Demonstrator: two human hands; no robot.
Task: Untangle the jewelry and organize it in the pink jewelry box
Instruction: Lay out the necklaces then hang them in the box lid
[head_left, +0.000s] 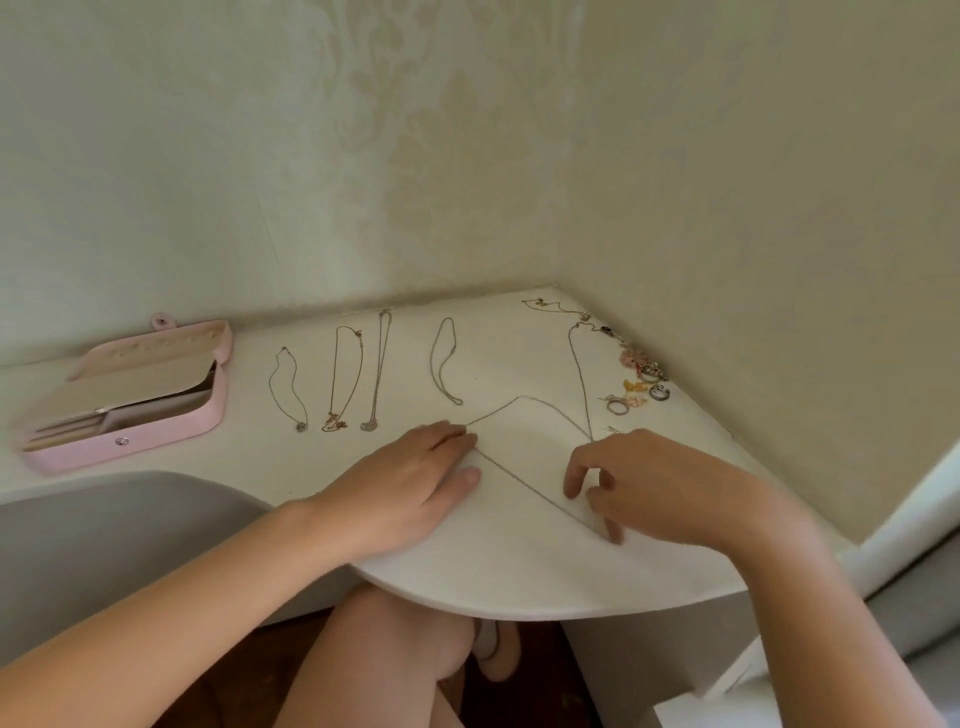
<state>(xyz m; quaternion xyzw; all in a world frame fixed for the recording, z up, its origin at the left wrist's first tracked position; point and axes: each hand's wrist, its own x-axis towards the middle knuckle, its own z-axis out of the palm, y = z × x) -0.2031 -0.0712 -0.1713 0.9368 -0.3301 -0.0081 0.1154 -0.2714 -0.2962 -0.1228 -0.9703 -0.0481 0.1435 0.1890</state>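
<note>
step: untangling. I'm working the long chain (524, 482), which lies stretched in a zigzag on the table (519, 582), well right of the pink jewelry box (156, 439).
left hand: my left hand (410, 467) lies flat on the chain's box-side bend, fingers straight and together, pressing it down.
right hand: my right hand (654, 478) is on the end farther from the box, fingers bent and spread, tips down. Can't tell if they actually pinch the chain.
next move: probably keep one end pinned and ease the other outward, slowly, since links this thin snag easily.
done so far: four laid-out necklaces (370, 425) sit in a row between the box and the chain. Box is open, lid back, nothing in it that I can see yet.
in the way: the heap of rings and earrings (641, 371) on the far side from the box. The chain's upper run passes just beside it and could catch there.
</note>
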